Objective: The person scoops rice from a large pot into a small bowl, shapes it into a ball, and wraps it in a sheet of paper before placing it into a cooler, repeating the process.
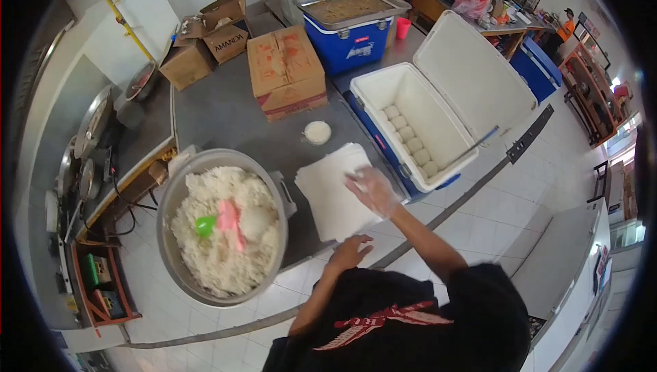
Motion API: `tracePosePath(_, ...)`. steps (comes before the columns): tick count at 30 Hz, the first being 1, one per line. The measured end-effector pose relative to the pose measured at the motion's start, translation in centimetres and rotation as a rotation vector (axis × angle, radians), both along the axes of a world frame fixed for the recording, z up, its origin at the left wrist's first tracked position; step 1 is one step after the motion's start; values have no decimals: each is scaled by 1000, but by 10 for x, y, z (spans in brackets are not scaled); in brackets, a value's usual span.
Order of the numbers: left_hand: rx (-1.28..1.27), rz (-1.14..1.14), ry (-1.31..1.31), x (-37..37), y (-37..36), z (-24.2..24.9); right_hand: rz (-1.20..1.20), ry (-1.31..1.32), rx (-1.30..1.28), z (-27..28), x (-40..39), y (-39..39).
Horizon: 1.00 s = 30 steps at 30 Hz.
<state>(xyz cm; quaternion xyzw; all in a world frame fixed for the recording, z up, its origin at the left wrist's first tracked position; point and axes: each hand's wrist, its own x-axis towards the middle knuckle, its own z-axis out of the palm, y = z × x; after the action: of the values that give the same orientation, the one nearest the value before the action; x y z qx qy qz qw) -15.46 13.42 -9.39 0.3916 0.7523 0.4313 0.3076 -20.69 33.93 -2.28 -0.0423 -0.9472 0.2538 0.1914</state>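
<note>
My right hand (374, 191), in a clear plastic glove, rests with fingers spread on the stack of white paper sheets (330, 190). Bare and slightly curled, my left hand (351, 252) is at the near edge of the stack, fingers apart, holding nothing. Left of the paper stands a big metal pot (163, 235) full of white rice (226, 262), with a green scoop (204, 226) and a pink scoop (228, 216) on top. A small cup of white contents (317, 132) is beyond the paper. Wrapped round portions (406, 132) line the open cooler (438, 140) at the right.
A taped cardboard box (286, 71) and open boxes (226, 42) stand at the back. A metal tray (352, 8) sits on a blue cooler (350, 47). Metal pans (93, 122) are at the left. A person in orange (567, 29) is far off at the right.
</note>
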Motion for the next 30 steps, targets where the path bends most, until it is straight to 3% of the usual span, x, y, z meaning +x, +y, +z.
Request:
tracePosePath(3,57,-28,-148,-24,-4,30,22,-50,249,-6,-129,-16)
tracePosePath(5,108,17,-267,-33,-7,27,-7,-340,297,12,-186,-23)
tracePosePath(8,115,143,-377,-47,-12,33,165,-455,444,-34,-244,-7)
tracePosePath(10,209,276,-507,-58,-13,22,240,-448,379,-61,-262,6)
tracePosePath(12,336,439,-695,-62,-11,-12,359,-370,238,-72,-259,18)
tracePosePath(13,317,603,-880,-74,-4,8,443,-302,123,-62,-246,23)
tracePosePath(15,566,899,-1263,-96,15,24,610,-196,-62,-34,-207,22)
tracePosePath(16,725,935,-1433,-108,27,41,694,-149,-123,-18,-184,18)
tracePosePath(18,1048,978,-1760,-117,49,64,813,-92,1,17,-140,12)
tracePosePath(20,1108,850,-1689,-123,55,26,683,-347,130,66,-93,7)
tracePosePath(21,1129,789,-1652,-123,56,12,628,-304,94,69,-74,13)
tracePosePath(24,709,1104,-986,-117,73,12,444,-230,-44,60,-17,60)
tracePosePath(25,238,1044,-638,-112,73,12,366,-243,-119,49,3,78)
tracePosePath(30,-207,682,515,-106,117,-16,224,-314,-268,7,74,130)
